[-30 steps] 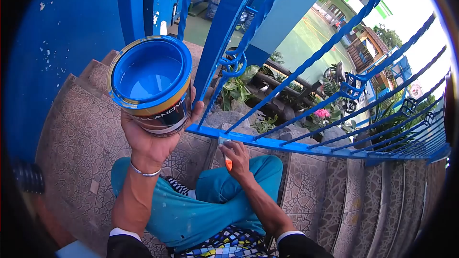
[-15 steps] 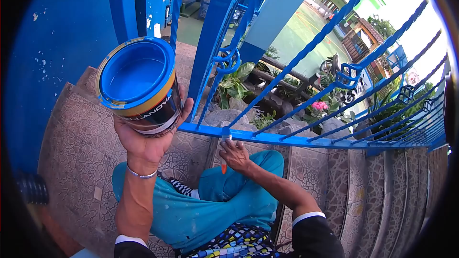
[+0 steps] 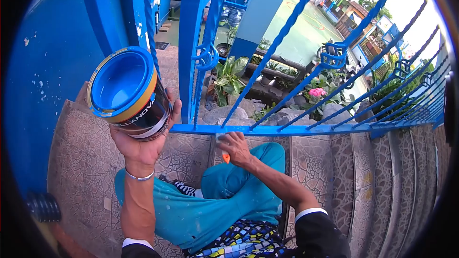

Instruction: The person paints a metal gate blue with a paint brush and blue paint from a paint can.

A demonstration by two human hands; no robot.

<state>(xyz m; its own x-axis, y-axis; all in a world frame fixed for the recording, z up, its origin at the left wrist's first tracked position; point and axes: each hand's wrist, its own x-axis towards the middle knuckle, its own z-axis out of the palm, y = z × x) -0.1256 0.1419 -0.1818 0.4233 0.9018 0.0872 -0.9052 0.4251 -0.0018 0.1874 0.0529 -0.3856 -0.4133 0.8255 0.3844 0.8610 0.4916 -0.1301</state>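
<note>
My left hand (image 3: 139, 147) cups an uncovered paint can (image 3: 143, 117) from below, its thumb up along the side. Blue paint (image 3: 125, 83) shows inside, and the can leans a little toward me. In my right hand (image 3: 235, 149) is a paintbrush with an orange handle (image 3: 226, 157), gripped near its metal band. The brush head is at the bottom rail (image 3: 267, 130) of a blue metal railing, partly hidden by my fingers. Twisted blue bars (image 3: 241, 102) rise from that rail.
Patterned stone steps (image 3: 349, 177) curve down on the right. A blue wall (image 3: 52, 62) stands at the left, with a ribbed black object (image 3: 44, 206) below it. Rocks, plants and a pink flower (image 3: 317, 92) lie behind the railing. My crossed legs (image 3: 210, 210) are below my hands.
The view has shifted, so the can sits slightly lower and further left. My right hand has turned, and the brush moved a little left along the rail.
</note>
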